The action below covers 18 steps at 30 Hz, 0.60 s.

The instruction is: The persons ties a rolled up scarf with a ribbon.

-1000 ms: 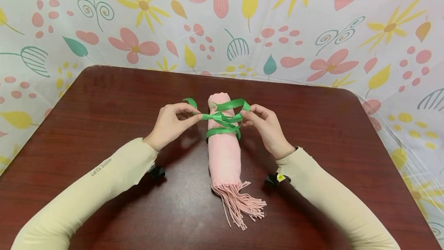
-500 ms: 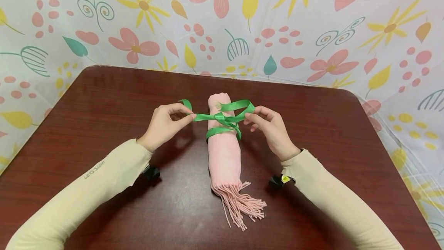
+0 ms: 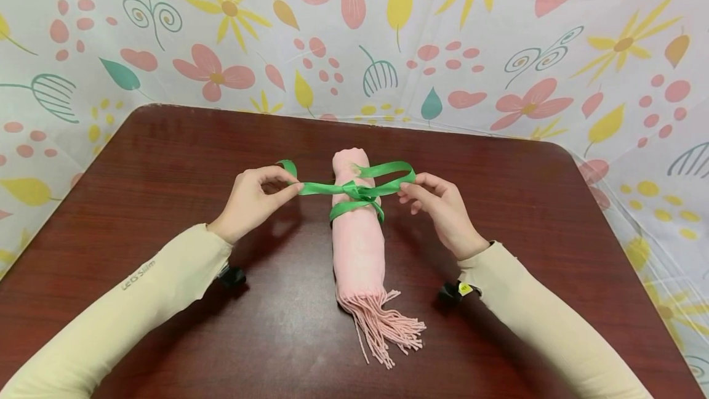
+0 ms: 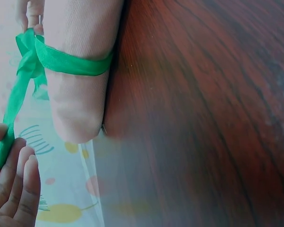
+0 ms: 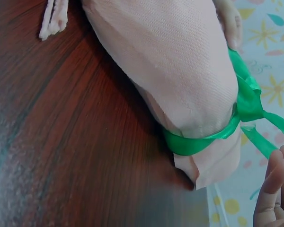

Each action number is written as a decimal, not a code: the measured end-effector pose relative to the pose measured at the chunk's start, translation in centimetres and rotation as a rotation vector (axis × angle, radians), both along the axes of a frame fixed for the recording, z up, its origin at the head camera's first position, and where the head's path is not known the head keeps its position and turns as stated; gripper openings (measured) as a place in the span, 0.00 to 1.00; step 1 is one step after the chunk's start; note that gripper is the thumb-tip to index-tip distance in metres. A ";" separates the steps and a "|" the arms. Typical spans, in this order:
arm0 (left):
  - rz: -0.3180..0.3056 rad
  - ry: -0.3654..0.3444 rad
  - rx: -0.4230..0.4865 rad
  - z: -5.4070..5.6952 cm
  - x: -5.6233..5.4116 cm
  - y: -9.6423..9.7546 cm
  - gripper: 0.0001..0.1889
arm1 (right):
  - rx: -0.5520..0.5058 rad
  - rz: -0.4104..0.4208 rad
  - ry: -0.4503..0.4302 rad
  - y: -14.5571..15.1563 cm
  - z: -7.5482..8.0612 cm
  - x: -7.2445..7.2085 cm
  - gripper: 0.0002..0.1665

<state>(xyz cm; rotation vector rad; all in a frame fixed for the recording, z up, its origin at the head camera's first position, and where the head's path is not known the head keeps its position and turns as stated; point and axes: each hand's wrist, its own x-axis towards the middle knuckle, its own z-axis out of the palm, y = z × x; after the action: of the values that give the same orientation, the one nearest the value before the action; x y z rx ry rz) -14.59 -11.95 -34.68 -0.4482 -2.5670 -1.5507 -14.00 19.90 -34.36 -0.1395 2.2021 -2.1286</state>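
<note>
A rolled pink scarf [image 3: 359,251] with a fringe [image 3: 382,328] at its near end lies on the table. Round its upper part runs a green ribbon [image 3: 344,209], knotted on top. To the left of the roll, my left hand [image 3: 252,199] pinches one ribbon tail between thumb and forefinger, its loose end curling up behind the fingers. On the other side my right hand [image 3: 445,211] pinches a ribbon loop that bends back over the scarf. The right wrist view shows the band and knot from the side, with the right fingers [image 5: 274,189] at the edge.
The dark wooden table [image 3: 183,140] extends around the scarf on all sides. A floral-patterned sheet [image 3: 421,29] hangs behind its far edge. Both forearms wear cream sleeves with small black wrist devices beneath.
My hands have moved apart, left hand leftward and right hand rightward. The ribbon between them has drawn straighter and the knot has become smaller. The scarf has stayed in place.
</note>
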 end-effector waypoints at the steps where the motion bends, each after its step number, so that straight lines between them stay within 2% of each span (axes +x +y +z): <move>1: 0.002 -0.002 0.000 0.0 0.0 0.0 0.04 | 0.002 -0.001 -0.001 0.1 0.0 0.0 0.02; 16: 0.004 -0.006 -0.023 -0.3 0.1 -1.1 0.05 | 0.044 -0.011 -0.003 1.4 -0.3 0.4 0.04; 18: 0.004 0.009 -0.035 -0.6 -0.1 -1.4 0.05 | 0.044 -0.015 -0.003 1.6 -0.3 0.4 0.04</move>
<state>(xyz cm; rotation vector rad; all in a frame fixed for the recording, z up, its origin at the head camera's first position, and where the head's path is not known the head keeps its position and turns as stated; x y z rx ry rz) -14.66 -13.33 -35.28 -0.4524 -2.5909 -1.5013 -13.57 21.53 -34.68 -0.1166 2.2533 -2.0848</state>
